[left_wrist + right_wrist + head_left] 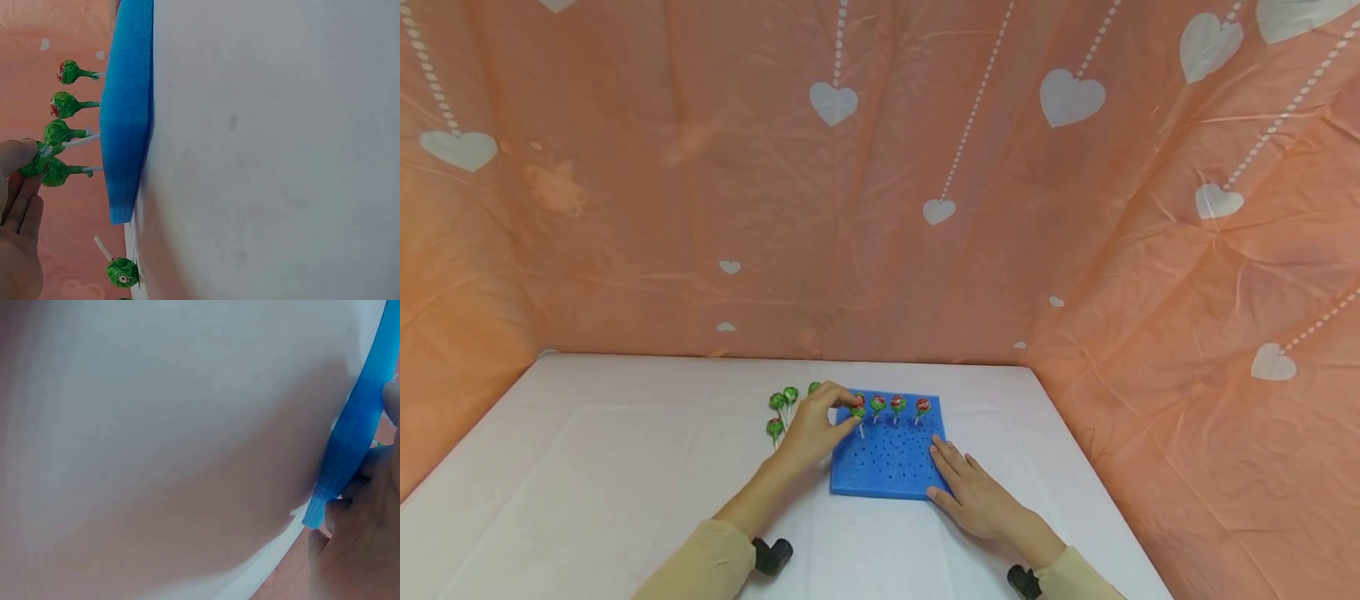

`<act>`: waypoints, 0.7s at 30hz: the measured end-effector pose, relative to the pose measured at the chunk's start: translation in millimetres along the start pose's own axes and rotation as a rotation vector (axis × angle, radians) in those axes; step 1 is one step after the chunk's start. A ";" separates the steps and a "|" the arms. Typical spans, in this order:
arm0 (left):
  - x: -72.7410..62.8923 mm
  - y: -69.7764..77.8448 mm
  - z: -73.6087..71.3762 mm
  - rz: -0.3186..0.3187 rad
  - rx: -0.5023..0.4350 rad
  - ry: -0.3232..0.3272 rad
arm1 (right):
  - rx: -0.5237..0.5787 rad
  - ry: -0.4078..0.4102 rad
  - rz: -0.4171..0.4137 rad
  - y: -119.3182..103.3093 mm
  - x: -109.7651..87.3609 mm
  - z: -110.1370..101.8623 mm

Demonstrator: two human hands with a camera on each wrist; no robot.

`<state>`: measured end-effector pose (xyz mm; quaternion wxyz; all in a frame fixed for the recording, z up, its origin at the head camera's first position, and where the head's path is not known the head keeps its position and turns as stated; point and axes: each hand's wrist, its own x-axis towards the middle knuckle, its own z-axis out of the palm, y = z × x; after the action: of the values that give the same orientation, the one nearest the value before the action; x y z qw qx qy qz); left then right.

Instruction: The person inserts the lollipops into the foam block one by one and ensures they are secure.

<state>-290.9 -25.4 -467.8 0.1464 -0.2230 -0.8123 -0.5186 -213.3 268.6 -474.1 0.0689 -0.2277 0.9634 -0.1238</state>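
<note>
My left hand [814,427] pinches a lollipop [34,164] in a green and red wrapper between thumb and fingers, over the far left part of a blue foam board [883,479] dotted with small holes. The stick points down at the board; whether its tip sits in a hole I cannot tell. Several like lollipops [898,404] stand upright in a row along the board's far edge, and one is close behind the held one. My right hand [977,497] rests with extended fingers on the board's right edge.
Left of the board, several loose green-wrapped lollipops [776,402] lie on the white-covered table [625,467], partly behind the left hand. An orange curtain [880,275] with pale hearts hangs behind the table and along its sides.
</note>
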 end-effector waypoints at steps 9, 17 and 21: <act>-0.1 -0.3 2.6 0.057 0.014 -0.026 | -0.018 -0.001 0.004 0.4 1.8 1.2; 0.2 1.7 3.9 0.073 0.091 -0.060 | -0.018 -0.001 0.001 -0.4 1.7 0.2; 0.3 4.0 3.9 0.046 0.102 -0.076 | -0.021 0.002 -0.002 0.4 2.1 0.7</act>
<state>-289.1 -20.4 -466.2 0.1384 -0.2536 -0.8373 -0.4641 -215.2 267.9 -475.0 0.0653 -0.2293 0.9645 -0.1139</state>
